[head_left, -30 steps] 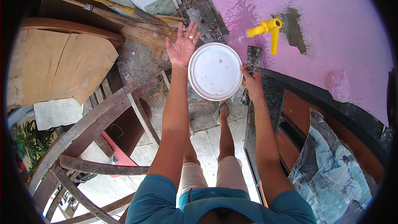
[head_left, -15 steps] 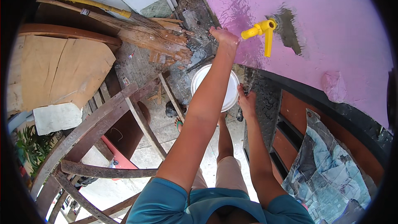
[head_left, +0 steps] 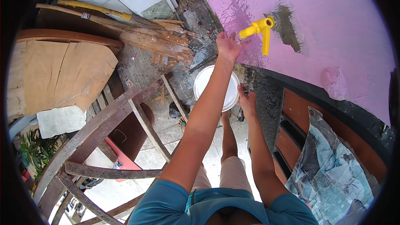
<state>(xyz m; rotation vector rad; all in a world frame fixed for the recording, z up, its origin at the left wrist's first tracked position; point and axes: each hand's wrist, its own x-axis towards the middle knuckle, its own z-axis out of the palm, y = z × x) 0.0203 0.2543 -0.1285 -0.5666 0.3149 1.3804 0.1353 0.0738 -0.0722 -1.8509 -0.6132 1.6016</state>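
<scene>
My left hand [head_left: 229, 48] reaches out just beneath the yellow tap [head_left: 255, 29] on the pink wall. Its fingers are spread and nothing lies in the palm. Under my left forearm is a round white container [head_left: 203, 84], its middle partly hidden by the arm. To the right of its rim, my right hand [head_left: 248, 102] is closed around a slim object with a dark rounded end [head_left: 241, 115]. The fingers cover most of that object, so its kind cannot be made out. Wet splash marks darken the wall by the tap.
A curved wooden frame [head_left: 96, 131] stands at the left. Brooms [head_left: 100, 12] and splintered boards [head_left: 154, 43] lie beyond it. At the right are a dark ledge [head_left: 287, 83], an orange-brown panelled piece [head_left: 291, 106] and a crumpled patterned sheet [head_left: 329, 162]. My sandalled foot [head_left: 182, 124] is below.
My left hand has turned over under the tap, and its fingers have spread apart. The right hand keeps its hold beside the white container. The view has shifted slightly.
</scene>
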